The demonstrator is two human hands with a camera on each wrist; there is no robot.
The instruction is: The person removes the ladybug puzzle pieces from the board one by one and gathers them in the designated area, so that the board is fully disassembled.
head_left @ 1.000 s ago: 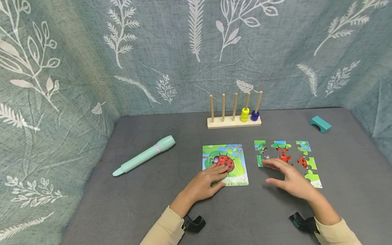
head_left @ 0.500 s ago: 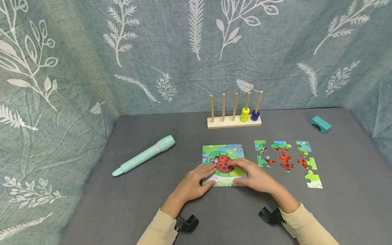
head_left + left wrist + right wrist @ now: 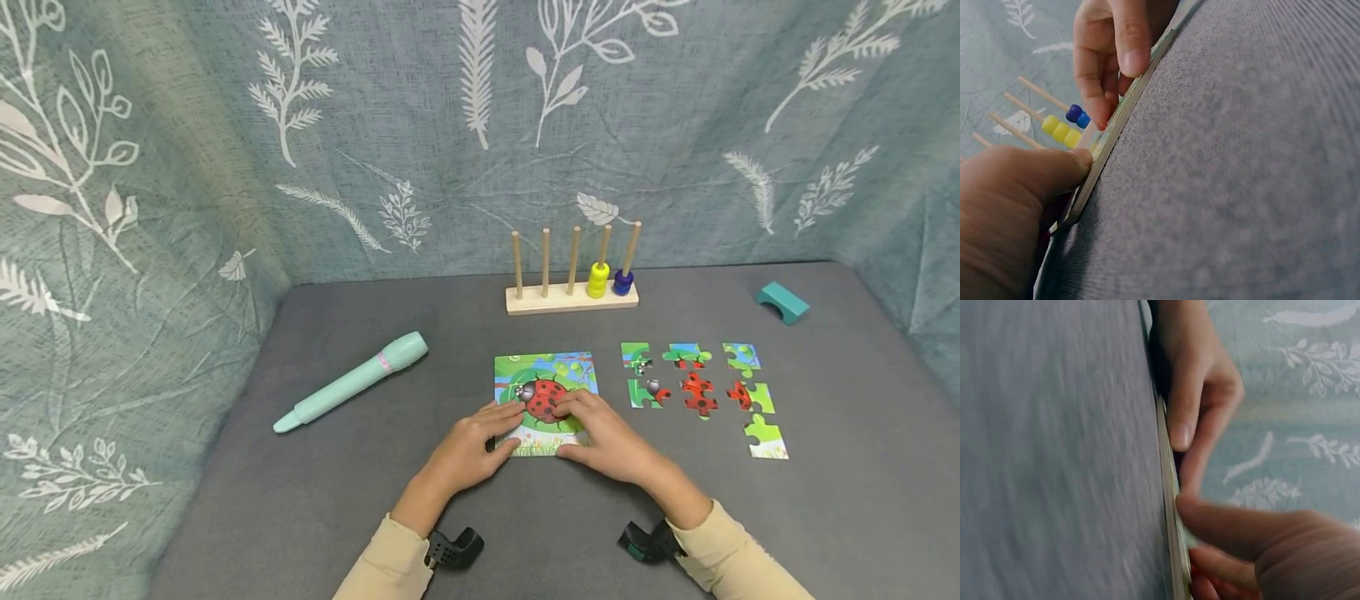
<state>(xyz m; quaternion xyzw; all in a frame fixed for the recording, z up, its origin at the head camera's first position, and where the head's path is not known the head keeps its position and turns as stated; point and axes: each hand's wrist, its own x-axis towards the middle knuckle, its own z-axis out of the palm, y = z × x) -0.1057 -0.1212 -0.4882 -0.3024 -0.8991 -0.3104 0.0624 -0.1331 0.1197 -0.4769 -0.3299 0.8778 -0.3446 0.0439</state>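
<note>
A square ladybug puzzle board [image 3: 543, 392] lies flat on the dark grey table. My left hand [image 3: 468, 450] rests over its left part, fingertips beside the printed ladybug. In the left wrist view the left thumb [image 3: 1066, 169] lies along the board's near edge. On the right part rests my right hand [image 3: 611, 437], its fingertips at the ladybug's right side and its thumb [image 3: 1210, 519] at the near edge. No loose piece shows in either hand, though the undersides of the fingers are hidden. Several loose jigsaw pieces [image 3: 700, 396] lie in rows to the right.
Behind the board stands a wooden peg stand [image 3: 572, 298] with yellow and dark blue beads. A mint-green pen-shaped object [image 3: 352, 383] lies at the left. A teal arch block [image 3: 782, 302] sits at the back right. A leaf-patterned cloth [image 3: 420, 125] hangs behind the table.
My right hand has moved left from above the loose pieces onto the board's right part. My left hand has shifted slightly left on the board, uncovering more of the ladybug.
</note>
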